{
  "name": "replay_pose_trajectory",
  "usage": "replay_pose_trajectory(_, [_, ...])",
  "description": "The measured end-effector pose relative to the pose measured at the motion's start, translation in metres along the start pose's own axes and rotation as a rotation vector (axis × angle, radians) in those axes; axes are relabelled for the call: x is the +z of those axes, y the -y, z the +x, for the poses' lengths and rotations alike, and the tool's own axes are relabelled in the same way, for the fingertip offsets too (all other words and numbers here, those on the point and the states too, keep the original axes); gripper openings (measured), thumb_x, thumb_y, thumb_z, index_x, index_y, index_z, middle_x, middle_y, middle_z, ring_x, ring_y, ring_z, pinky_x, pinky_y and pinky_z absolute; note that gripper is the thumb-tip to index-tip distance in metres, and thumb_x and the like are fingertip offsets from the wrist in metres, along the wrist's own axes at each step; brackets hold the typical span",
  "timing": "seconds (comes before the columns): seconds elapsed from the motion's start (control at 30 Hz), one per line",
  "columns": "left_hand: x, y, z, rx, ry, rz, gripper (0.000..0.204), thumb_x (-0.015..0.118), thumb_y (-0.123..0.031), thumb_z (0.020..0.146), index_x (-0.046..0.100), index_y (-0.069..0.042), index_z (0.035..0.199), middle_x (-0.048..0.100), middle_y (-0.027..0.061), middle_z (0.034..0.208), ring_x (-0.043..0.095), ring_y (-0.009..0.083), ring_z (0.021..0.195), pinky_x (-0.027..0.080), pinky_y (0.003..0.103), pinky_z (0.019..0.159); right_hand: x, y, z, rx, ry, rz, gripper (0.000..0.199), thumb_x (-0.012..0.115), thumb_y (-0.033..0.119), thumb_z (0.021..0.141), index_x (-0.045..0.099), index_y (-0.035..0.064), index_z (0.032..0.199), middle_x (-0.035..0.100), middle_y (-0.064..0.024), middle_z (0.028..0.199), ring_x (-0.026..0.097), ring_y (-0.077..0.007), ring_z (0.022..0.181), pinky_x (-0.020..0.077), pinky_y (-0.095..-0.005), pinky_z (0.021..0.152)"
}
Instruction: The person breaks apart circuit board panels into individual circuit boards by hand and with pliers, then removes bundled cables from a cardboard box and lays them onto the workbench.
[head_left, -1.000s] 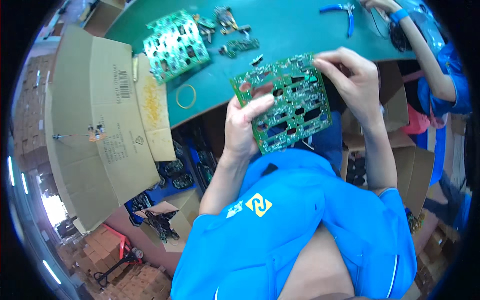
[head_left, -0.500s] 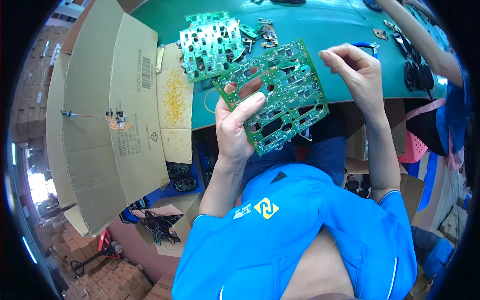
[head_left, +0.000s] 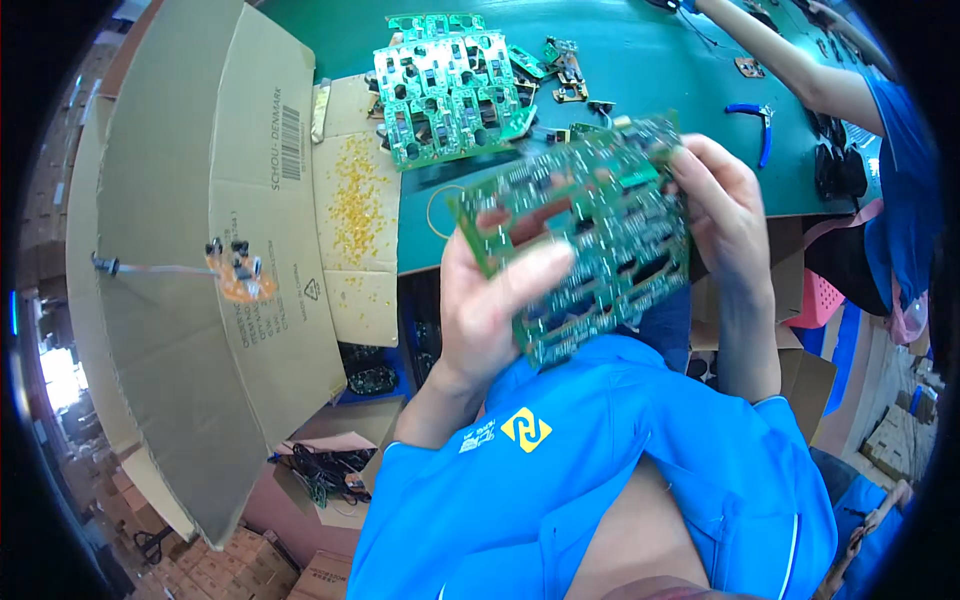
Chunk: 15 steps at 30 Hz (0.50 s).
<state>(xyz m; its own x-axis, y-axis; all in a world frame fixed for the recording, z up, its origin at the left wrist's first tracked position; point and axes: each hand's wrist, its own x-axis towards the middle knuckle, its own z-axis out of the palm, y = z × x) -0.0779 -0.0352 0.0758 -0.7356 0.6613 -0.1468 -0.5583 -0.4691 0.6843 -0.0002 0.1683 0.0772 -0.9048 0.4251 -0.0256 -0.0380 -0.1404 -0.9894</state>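
The green circuit panel (head_left: 585,235) has come closer to the camera and tilted, now blurred. The left hand (head_left: 490,300) has its grip clamped on the panel's lower-left edge, the right hand (head_left: 725,210) on its right edge, above the green tabletop (head_left: 650,70).

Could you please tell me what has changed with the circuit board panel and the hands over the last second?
The green circuit board panel has tilted and turned in the grip, now motion-blurred and nearer the camera. The left hand has kept its hold on the lower left edge, thumb across the face; the right hand has stayed at the right edge. Nothing was let go. The other panels on the green table and the cardboard flap lie as before.
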Motion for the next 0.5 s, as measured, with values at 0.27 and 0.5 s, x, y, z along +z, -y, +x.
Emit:
replay_pose_trajectory(0.27, [0.002, -0.001, -0.005, 0.147, 0.092, 0.019, 0.060, 0.067, -0.001, 0.075, 0.051, 0.000, 0.133, 0.065, 0.0154, 0.126, 0.060, 0.0157, 0.083, 0.050, 0.027, 0.079, 0.017, 0.030, -0.036, -0.292, -0.102, -0.076, 0.021, 0.055, 0.006, 0.089, 0.068, -0.0028, 0.103, 0.064, -0.0056, 0.088, 0.051, -0.0124, 0.075, 0.0392, -0.0231, 0.068])
replay_pose_trajectory(0.5, [-0.031, 0.010, 0.027, -0.167, -0.163, 0.002, 0.057, 0.056, 0.002, 0.079, 0.053, 0.002, 0.135, 0.064, 0.0171, 0.121, 0.064, 0.0268, 0.106, 0.050, 0.037, 0.095, -0.007, -0.028, 0.005, 0.037, -0.291, -0.144, 0.024, 0.056, 0.015, 0.097, 0.068, -0.0027, 0.109, 0.066, -0.0060, 0.088, 0.053, -0.0091, 0.070, 0.0402, -0.0202, 0.064])
